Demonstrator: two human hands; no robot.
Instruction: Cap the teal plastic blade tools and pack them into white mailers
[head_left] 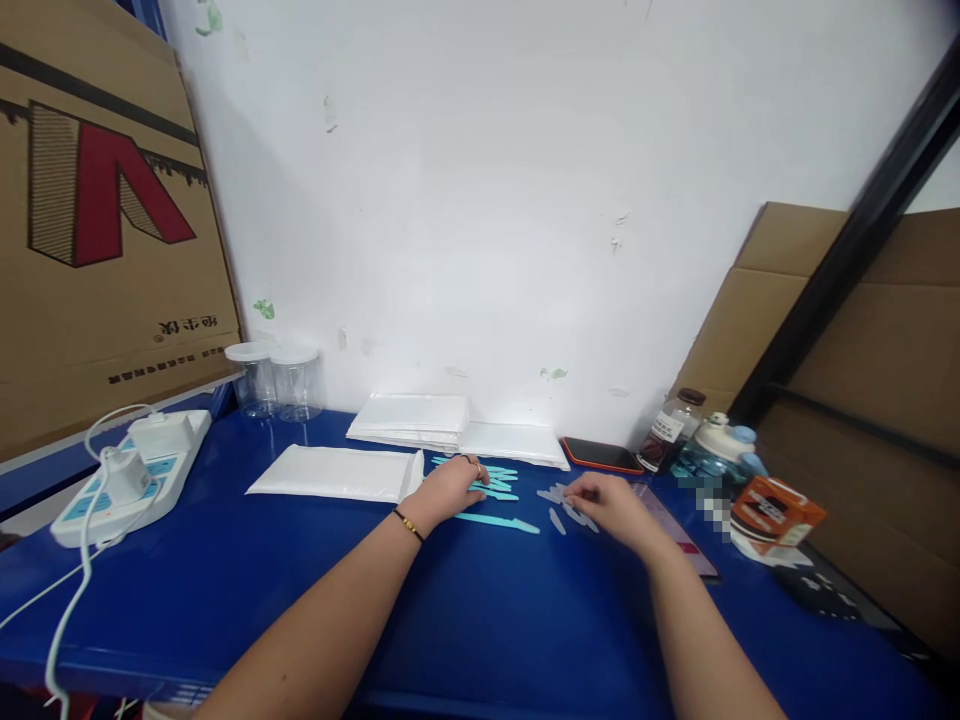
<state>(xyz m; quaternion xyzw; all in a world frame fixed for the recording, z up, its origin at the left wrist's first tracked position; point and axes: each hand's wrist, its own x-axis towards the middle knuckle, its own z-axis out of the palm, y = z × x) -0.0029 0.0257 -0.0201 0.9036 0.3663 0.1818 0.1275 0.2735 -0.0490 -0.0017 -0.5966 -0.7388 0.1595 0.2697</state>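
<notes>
Several slim turquoise plastic sticks [501,484], shaped like eyebrow razors, lie on the blue table. My left hand [450,487] is over them, its fingers curled down and the fingertips partly hidden. One turquoise stick [510,523] lies apart, just in front of that hand. To the right is a loose pile of small translucent plastic covers [557,520]. My right hand [611,508] is at this pile with thumb and fingers pinched together on a cover, which the fingers mostly hide.
White padded packs [337,474] lie left of my hands, with flat white packs [409,415] against the wall. At right are a phone [602,455], a brown-capped bottle [670,430], a water jug [716,450] and an orange carton [776,512]. A power strip [180,455] and clear jars [295,385] stand left.
</notes>
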